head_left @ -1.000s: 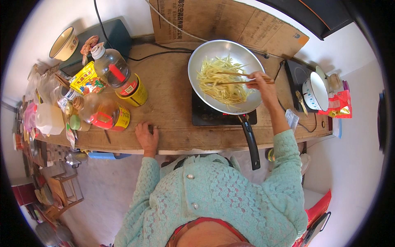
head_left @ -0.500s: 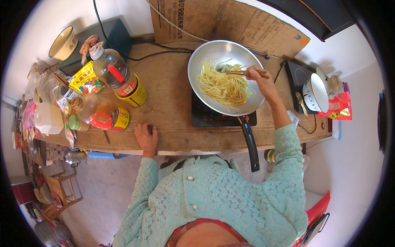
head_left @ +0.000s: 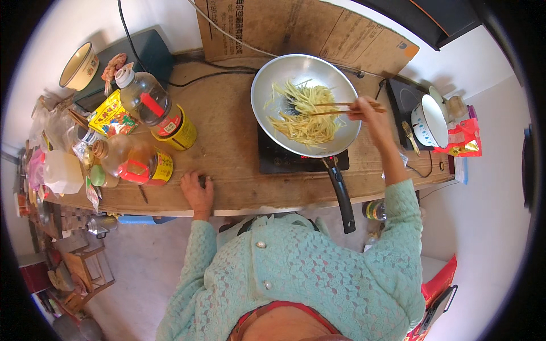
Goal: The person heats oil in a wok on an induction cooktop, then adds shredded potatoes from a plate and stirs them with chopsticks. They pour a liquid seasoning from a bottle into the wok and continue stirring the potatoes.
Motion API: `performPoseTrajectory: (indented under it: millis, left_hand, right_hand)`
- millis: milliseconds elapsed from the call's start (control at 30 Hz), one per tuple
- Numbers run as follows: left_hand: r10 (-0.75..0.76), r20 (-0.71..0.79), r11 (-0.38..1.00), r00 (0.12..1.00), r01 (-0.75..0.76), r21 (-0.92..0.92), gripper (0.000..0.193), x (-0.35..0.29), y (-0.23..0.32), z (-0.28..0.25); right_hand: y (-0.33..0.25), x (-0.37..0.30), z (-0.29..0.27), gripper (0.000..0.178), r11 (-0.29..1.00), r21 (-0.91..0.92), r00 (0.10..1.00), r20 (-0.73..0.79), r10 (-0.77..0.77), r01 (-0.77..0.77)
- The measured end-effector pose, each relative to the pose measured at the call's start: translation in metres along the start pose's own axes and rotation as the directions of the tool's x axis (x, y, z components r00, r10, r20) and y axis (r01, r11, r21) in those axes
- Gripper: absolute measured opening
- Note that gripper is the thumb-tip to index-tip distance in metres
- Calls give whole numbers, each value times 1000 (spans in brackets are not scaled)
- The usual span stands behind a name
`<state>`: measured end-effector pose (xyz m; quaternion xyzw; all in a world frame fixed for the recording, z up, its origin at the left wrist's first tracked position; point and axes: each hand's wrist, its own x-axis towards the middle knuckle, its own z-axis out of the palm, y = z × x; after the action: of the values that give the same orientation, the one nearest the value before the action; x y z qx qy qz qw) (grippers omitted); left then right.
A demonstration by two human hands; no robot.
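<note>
My right hand (head_left: 368, 112) is closed round a pair of brown wooden chopsticks (head_left: 331, 104) over the right side of a silver frying pan (head_left: 266, 122). The sticks are spread apart, their tips reaching the pale yellow strips (head_left: 310, 129), which look like shredded potato. A dark gap shows among the strips. The pan sits on a black induction cooker (head_left: 278, 165), its black handle (head_left: 341, 199) pointing toward me past the table edge. My left hand (head_left: 197, 192) rests on the brown tabletop (head_left: 227, 187) near the front edge, fingers loosely apart, holding nothing visible.
At left stand a dark sauce bottle (head_left: 142, 99), a yellow tub (head_left: 185, 133), an amber bottle (head_left: 128, 159), a yellow packet (head_left: 112, 115) and a white jug (head_left: 62, 172). A white enamel pot (head_left: 429, 122) and red bag (head_left: 467, 136) sit right. Cardboard (head_left: 307, 28) leans behind.
The chopsticks have spread apart and my right hand has come slightly nearer me. The strips are more spread, with a dark gap among them. The left hand stays on the table.
</note>
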<state>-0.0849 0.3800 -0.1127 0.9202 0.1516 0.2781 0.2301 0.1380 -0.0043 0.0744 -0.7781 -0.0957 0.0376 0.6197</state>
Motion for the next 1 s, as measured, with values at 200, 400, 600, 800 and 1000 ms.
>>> performPoseTrajectory:
  millis: [200,400,600,800,1000]
  left_hand:
    - [-17,21,1000,1000,16,13,23,0,0,1]
    - [-20,5,1000,1000,20,11,22,-1,-5,1]
    - [-9,-8,1000,1000,9,2,21,-2,-5,2]
    - [-5,-10,1000,1000,5,-8,22,-1,-1,-1]
    - [-14,2,1000,1000,14,-3,23,-1,0,0]
  right_hand:
    - [-26,-44,-39,31,972,-166,985,-57,161,-168]
    - [23,-24,24,31,980,164,989,-116,-94,112]
    - [26,-8,63,31,979,198,994,97,-58,38]
    - [16,-5,2,29,989,53,988,-79,-133,137]
    - [36,13,-22,32,982,-85,962,-203,-181,167]
